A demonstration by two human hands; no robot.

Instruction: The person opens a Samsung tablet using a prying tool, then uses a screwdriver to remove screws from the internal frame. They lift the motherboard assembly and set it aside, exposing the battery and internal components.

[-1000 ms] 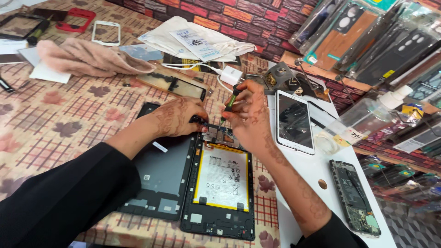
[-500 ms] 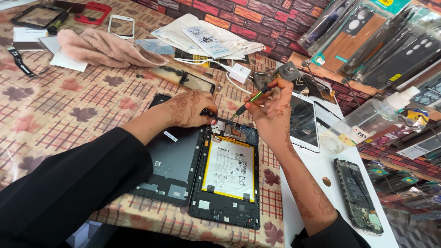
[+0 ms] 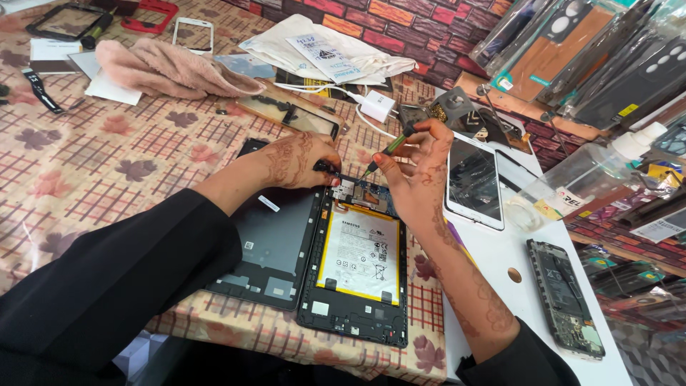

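1. Table (image 3: 93,171): covered by a checked cloth with a leaf print; it carries all the items below.
2. White board (image 3: 500,264): lies at the right edge of the table, under the loose phones.
3. Tablet (image 3: 357,264): opened, lying flat at the near centre; its frame holds a white, yellow-edged battery (image 3: 361,250) in the middle bay and a small circuit board (image 3: 357,193) at the far end.
4. Back cover (image 3: 275,243): dark grey, inner face up, touching the tablet's left side.
5. Pink cloth (image 3: 168,68): crumpled, far left.
6. White pouch (image 3: 314,50): lies flat at the far centre with printed leaflets on top; what is inside cannot be seen.
7. Clear bottle (image 3: 579,175): lying on its side at the right, white cap pointing far right; contents not discernible.
8. Phone (image 3: 474,179): white-edged, screen up, just right of the right hand.
9. Bare phone frame (image 3: 566,297): near right, internals exposed.
10. Left hand (image 3: 300,161): resting on the tablet's far left corner, fingers curled together and pressed on the frame edge.
11. Right hand (image 3: 418,175): over the tablet's far end, thumb and fingertips pinching the screwdriver.
12. Charger (image 3: 377,107): white, with cable, far centre.
13. Screwdriver (image 3: 386,150): green-handled, tilted, tip down at the circuit board.
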